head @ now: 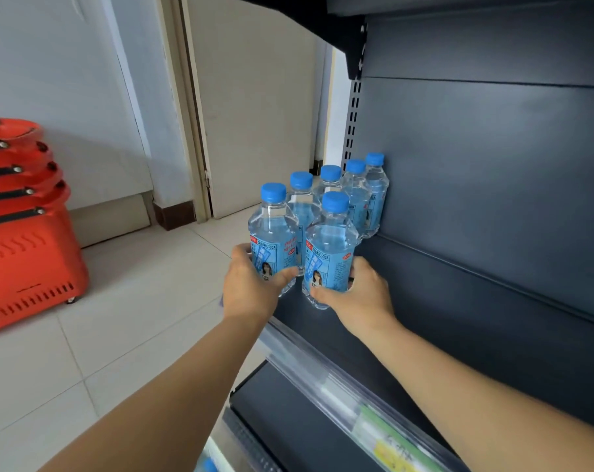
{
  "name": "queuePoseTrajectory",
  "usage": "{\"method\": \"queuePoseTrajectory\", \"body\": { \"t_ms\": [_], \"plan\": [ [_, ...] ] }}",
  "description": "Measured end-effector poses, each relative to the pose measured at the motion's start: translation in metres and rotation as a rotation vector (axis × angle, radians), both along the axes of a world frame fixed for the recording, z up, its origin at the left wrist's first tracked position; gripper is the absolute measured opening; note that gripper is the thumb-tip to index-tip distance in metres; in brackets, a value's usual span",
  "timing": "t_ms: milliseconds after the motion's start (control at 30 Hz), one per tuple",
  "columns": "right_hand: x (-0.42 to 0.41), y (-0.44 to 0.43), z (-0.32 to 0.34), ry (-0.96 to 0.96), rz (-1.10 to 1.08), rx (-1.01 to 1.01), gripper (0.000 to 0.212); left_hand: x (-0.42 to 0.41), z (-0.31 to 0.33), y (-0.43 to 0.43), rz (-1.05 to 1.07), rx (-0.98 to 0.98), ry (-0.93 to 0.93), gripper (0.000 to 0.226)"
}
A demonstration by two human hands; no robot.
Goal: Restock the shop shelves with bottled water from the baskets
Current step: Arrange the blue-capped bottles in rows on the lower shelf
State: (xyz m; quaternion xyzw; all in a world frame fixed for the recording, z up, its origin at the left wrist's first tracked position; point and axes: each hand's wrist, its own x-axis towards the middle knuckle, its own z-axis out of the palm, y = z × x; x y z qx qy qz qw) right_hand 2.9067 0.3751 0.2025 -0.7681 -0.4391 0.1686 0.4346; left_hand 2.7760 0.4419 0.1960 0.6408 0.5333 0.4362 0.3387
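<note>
**Both arms reaching forward, each hand closed around a bottle**

Both bare forearms stretch forward and upward from the bottom of the view, converging slightly toward the middle. The left hand [251, 284] is wrapped around the lower part of a bottle [271, 240], thumb across the front and fingers behind, wrist straight. The right hand [360, 291] grips a second bottle [329, 253] just beside the first, thumb low across the front, fingers curled round the far side, wrist bent slightly inward. The two hands sit near each other, not touching.
</note>
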Motion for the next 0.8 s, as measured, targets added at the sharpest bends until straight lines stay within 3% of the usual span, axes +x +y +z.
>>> {"method": "queuePoseTrajectory", "body": {
  "t_ms": [333,567,800],
  "plan": [
    [0.044,0.007,0.004,-0.008,-0.115,0.019,0.052,0.01,-0.018,-0.008,0.066,0.18,0.165,0.065],
    [0.093,0.039,0.004,-0.057,-0.308,0.01,0.054,0.011,-0.017,-0.008,0.074,0.165,0.237,0.072],
    [0.115,0.064,0.0,-0.047,-0.357,0.034,0.044,0.011,-0.017,-0.007,0.093,0.157,0.273,0.068]
  ]
}}
